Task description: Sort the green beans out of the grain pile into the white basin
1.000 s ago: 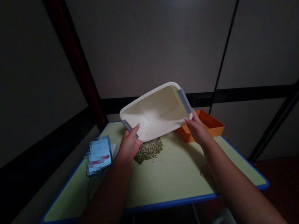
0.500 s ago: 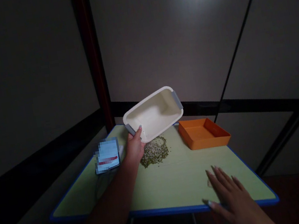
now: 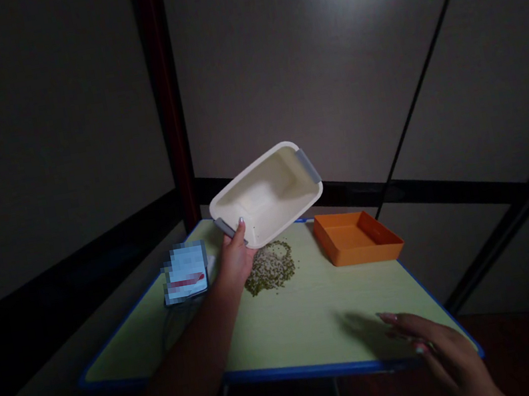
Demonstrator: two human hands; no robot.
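Observation:
My left hand grips the near-left end of a white plastic bin with grey handles, thumb over the rim. The bin is held tilted above the table, its opening facing me; a few tiny specks show inside near my thumb. Below it lies a loose pile of small green and whitish grains, partly hidden by my hand. Over the table's right front part, my right hand hovers with nothing in it, fingers apart from the thumb, casting a shadow on the tabletop.
An orange open tray rests at the table's back right. To the left stands a tilted device with a blurred screen, a cable by it. The pale green table has a blue edge; dark wall panels rise behind.
My right hand has lifted and turned from palm-down over the table to sideways, moving a little right. The bin has risen slightly and tilted somewhat more in my left hand.

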